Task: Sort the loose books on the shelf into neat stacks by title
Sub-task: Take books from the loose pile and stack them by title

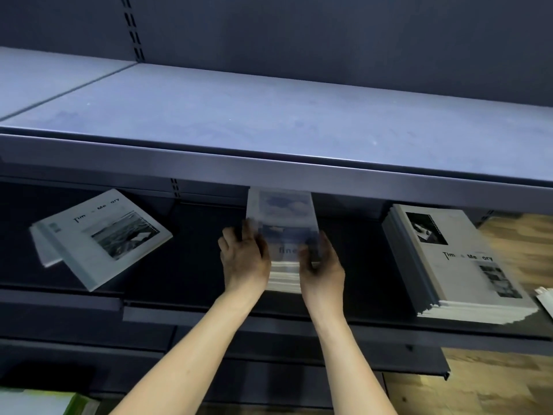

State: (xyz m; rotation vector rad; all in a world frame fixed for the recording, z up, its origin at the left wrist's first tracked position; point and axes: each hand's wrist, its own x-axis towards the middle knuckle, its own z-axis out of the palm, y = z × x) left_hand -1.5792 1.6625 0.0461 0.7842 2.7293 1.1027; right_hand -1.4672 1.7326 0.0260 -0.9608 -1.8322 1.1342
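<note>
I have my left hand [244,259] and right hand [321,265] curled round the sides of the blue-covered stack [284,235], mid-shelf [191,259]. I'd square its edges evenly before touching the two skewed Time Memory books [98,235].

Three groups of books lie on the dark metal lower shelf [191,265]. At the left are two loose white paperbacks with a black-and-white landscape photograph on the cover [101,235], one lying askew over the other. In the middle stands one stack of pale books with a blue sky cover [284,223], its number blurred beyond counting. At the right is one tall stack of white books with black-and-white cover photographs [454,265], many copies deep. Two bare hands are in view, the left hand [244,259] and the right hand [323,271]. One grey upper shelf [269,115] runs above.
</note>
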